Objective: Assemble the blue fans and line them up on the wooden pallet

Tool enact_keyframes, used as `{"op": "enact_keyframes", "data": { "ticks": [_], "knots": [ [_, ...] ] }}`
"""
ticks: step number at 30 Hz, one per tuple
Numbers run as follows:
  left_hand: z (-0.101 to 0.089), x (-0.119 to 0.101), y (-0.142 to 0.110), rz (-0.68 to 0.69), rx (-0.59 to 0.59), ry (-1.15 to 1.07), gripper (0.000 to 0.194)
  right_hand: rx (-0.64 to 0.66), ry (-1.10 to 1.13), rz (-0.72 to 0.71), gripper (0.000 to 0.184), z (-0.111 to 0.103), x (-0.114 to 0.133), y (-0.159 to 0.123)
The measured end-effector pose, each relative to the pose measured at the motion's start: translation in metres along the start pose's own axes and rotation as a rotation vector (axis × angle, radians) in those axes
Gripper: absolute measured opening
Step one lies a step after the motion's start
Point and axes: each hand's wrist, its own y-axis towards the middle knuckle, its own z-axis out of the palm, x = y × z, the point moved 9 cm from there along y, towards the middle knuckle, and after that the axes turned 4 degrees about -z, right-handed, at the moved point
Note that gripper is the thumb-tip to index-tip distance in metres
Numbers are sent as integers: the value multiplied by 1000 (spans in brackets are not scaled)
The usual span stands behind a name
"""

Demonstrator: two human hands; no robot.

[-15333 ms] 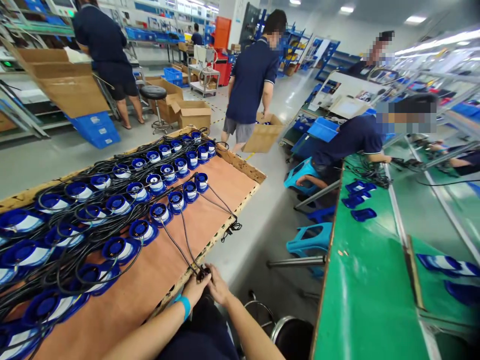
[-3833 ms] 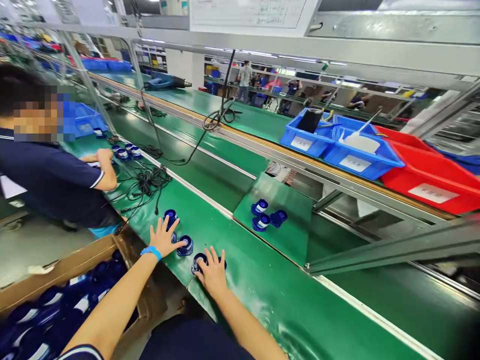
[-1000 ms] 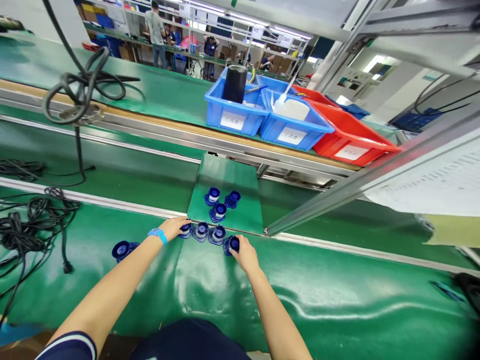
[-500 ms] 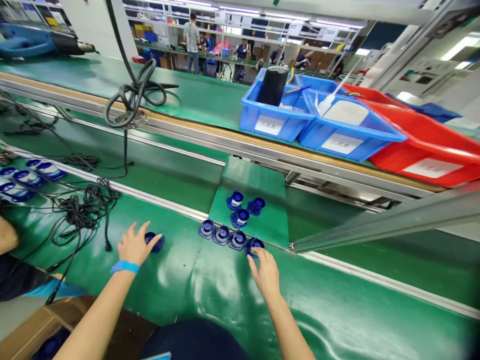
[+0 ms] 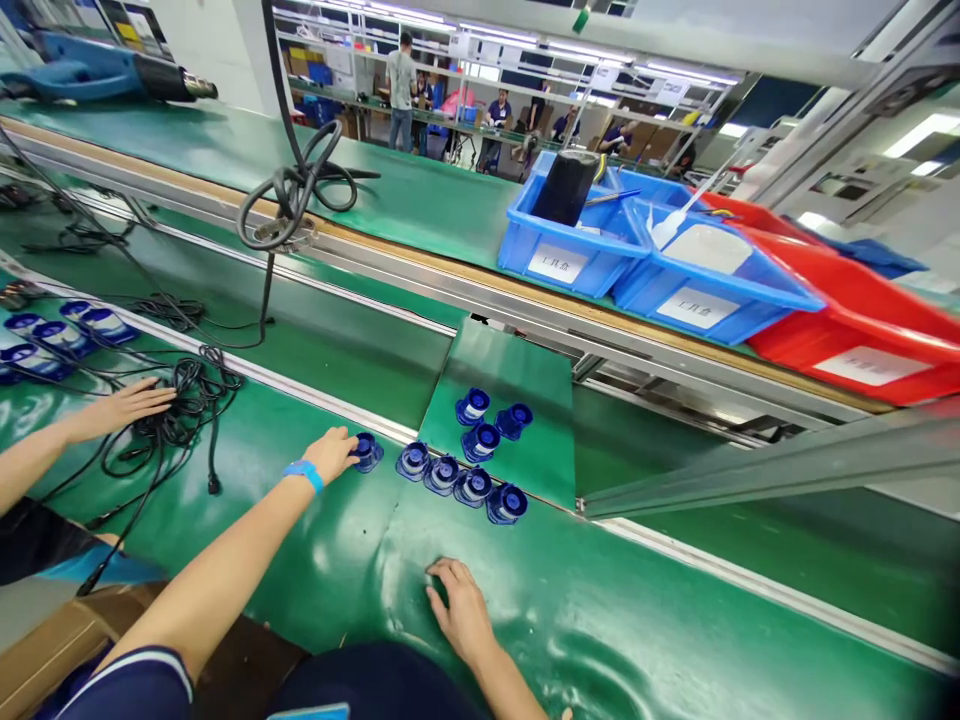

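Two hands: left (image 5: 331, 452) grips blue spool (image 5: 367, 451); right (image 5: 461, 609) flat, empty, on bare belt (image 5: 645, 620).

We see everything through a single camera worn on the head, looking forward and down across the green worktop (image 5: 675, 620) from its near edge. It sits close above our own arms, so the left grip (image 5: 330, 455) and right grip (image 5: 457, 605) fill the lower middle of the view. Beyond the grips it faces the far side of the line, where the blue bins (image 5: 645, 270) stand, and no second view shares the scene.
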Motion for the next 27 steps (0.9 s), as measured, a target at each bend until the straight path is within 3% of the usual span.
{"op": "enact_keyframes", "data": {
  "ticks": [4,9,12,14,17,20,23,25,27],
  "knots": [
    [6,-18,15,1,-89,-30,23,-21,30,58,22,-2,-21,-12],
    [19,-53,28,110,-79,-116,19,-17,67,89,21,5,-29,-21],
    [17,-71,22,182,-88,-171,11,-13,94,76,21,11,-25,-22],
    [9,-70,7,175,-142,-198,15,7,116,58,21,16,-19,-19],
    [-1,-44,-39,38,-287,-238,28,46,162,32,22,22,-8,-8],
    [17,-4,-115,-170,-389,-247,29,107,204,-5,22,32,10,10],
    [76,30,-199,-379,-296,-215,23,206,212,-58,22,49,32,27],
    [121,34,-249,-396,-179,-224,54,280,216,-101,22,62,46,34],
    [154,29,-289,-394,-110,-230,76,346,223,-146,23,74,57,39]
  ]
}}
